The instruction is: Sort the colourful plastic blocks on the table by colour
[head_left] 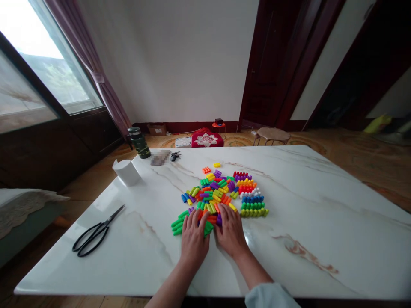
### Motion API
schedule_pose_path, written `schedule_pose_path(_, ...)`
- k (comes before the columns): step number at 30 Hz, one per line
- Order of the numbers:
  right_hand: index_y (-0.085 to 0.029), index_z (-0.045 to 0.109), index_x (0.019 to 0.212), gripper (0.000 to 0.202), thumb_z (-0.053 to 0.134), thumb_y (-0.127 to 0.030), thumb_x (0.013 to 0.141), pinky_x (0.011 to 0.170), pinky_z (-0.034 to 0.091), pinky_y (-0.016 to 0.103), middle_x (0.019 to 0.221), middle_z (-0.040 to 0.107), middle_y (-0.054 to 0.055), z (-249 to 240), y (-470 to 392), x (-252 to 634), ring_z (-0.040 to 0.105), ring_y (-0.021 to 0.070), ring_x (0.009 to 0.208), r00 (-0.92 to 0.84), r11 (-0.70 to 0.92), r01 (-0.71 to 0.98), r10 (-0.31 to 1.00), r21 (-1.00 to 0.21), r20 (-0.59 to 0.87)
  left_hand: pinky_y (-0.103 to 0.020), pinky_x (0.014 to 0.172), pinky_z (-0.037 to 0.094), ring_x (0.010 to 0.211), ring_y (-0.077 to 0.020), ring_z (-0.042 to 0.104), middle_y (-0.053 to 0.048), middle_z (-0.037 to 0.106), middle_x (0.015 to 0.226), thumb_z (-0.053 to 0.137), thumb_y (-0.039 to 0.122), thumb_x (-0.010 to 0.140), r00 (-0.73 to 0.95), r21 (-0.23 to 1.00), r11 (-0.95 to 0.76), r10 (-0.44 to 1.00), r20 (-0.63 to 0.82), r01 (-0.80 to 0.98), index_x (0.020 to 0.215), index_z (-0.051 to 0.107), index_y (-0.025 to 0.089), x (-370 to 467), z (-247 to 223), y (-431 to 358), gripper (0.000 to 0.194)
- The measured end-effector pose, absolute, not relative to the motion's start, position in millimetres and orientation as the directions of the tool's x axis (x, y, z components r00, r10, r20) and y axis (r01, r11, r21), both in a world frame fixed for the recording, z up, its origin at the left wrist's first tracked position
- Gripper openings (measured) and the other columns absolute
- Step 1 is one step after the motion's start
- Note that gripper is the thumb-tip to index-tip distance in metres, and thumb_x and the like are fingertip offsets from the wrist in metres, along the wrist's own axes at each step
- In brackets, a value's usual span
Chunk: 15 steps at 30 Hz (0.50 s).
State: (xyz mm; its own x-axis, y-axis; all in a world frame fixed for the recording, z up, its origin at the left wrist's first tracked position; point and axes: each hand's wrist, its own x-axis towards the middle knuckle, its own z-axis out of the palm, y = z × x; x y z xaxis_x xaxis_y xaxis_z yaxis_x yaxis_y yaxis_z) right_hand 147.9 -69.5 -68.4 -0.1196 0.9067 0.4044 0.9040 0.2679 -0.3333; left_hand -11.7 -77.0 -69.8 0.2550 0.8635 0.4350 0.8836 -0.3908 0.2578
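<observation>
A loose heap of coloured plastic pieces (214,192) lies on the white marbled table (128,265). My left hand (194,235) rests at the near left of the heap, over green pieces (177,225), its fingers spread somewhat. Close beside it, my right hand (231,231) touches the near right edge, by orange and purple pieces; its fingertips are partly hidden among them. To the right of the heap stand rows of pieces sorted by colour, with lime ones (254,212) nearest and red ones (240,174) farthest.
Black-handled scissors (96,234) lie at the left. A white paper roll (127,172), a camouflage bottle (139,143), a blurred item (159,157) and keys (175,156) are at the back left. Beyond the table are a red stool (207,140) and a round stool (272,134).
</observation>
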Motion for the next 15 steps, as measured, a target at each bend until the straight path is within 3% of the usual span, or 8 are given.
schedule_pose_path(15,-0.018,0.041,0.144,0.057,0.049,-0.032,0.09,0.111,0.025,0.046,0.141,0.048,0.013,-63.7,-70.2,145.8,0.038,0.0274,0.131,-0.098,0.239,0.914,0.914,-0.328,0.393,-0.048,0.108,0.037,0.129,-0.0297,0.044,-0.011,0.052,0.137,0.054,0.011,0.077,0.263,0.244,-0.412,0.841,0.473,0.878,0.133,0.053,0.024,-11.9,-70.2,-77.6,0.057)
